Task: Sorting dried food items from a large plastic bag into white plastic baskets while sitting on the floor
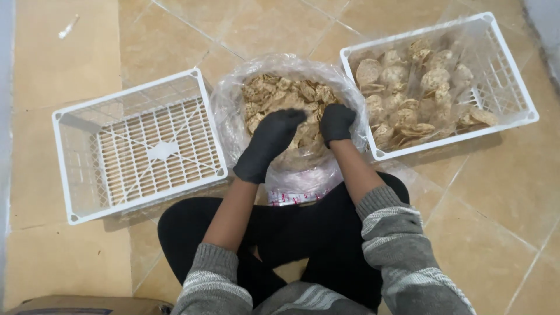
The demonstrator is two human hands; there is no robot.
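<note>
**Two gloved hands in a bag of crackers, crates either side**

Person sits cross-legged on a tan tiled floor (484,198), head camera looking down. Both hands wear black gloves; grey striped sleeves pushed up the forearms.

Left hand (269,143) reaches forward into the clear plastic bag (233,99), fingers stretched out long and held close together, lying flat on top of the crackers (280,93). Nothing visibly pinched in it; the fingertips rest on the pile.

Right hand (336,122) is in the same bag just beside the left, nearly touching it. Fingers curl down into the pile, tips buried among crackers. Cannot tell whether it grips any.

The bag stands open directly in front of the person's knees, between two crates, rim rolled wide. It is heaped with small, round, pale brown crackers. A printed red and white patch shows on the bag's lower front.

White plastic crate on the left (87,116): lattice bottom visible, no crackers seen in it. Sits tilted relative to the floor tiles, touching or just beside the bag.

White plastic crate on the right (513,76): lined with clear plastic, holds larger round crackers packed in clear wrap. Its near corner presses against the bag.

Cardboard edge (87,303) at the bottom left. Small white scrap (68,26) on the floor top left.
</note>
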